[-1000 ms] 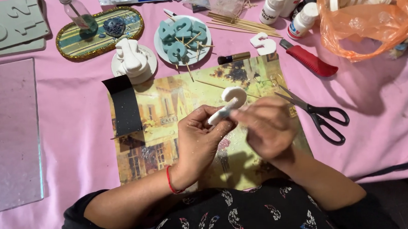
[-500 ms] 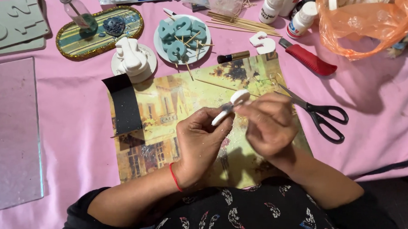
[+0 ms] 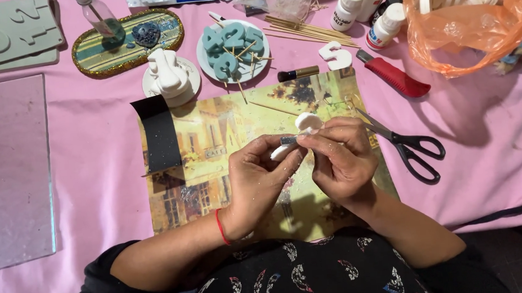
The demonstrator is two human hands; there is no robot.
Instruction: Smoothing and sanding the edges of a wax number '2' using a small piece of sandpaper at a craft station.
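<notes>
My left hand (image 3: 260, 180) and my right hand (image 3: 340, 160) meet over a printed picture sheet (image 3: 212, 143) on the pink cloth. Together they pinch a small white moulded figure (image 3: 305, 125), which pokes out above my fingers. A little dark piece (image 3: 288, 140) sits between the fingertips against the white figure; my right hand's fingers press on it. A red band circles my left wrist (image 3: 220, 226).
Black scissors (image 3: 409, 146) lie right of my hands. A black strip (image 3: 159, 134) rests on the sheet's left. Behind are a plate of teal numbers (image 3: 234, 45), a white figure on a dish (image 3: 169, 76), a red cutter (image 3: 392, 75), paint bottles (image 3: 364, 7), an orange bag (image 3: 470, 19), a clear panel (image 3: 9, 174).
The white figure has been turned in my fingers and now shows less of itself. Both hands stay over the sheet, shifted slightly.
</notes>
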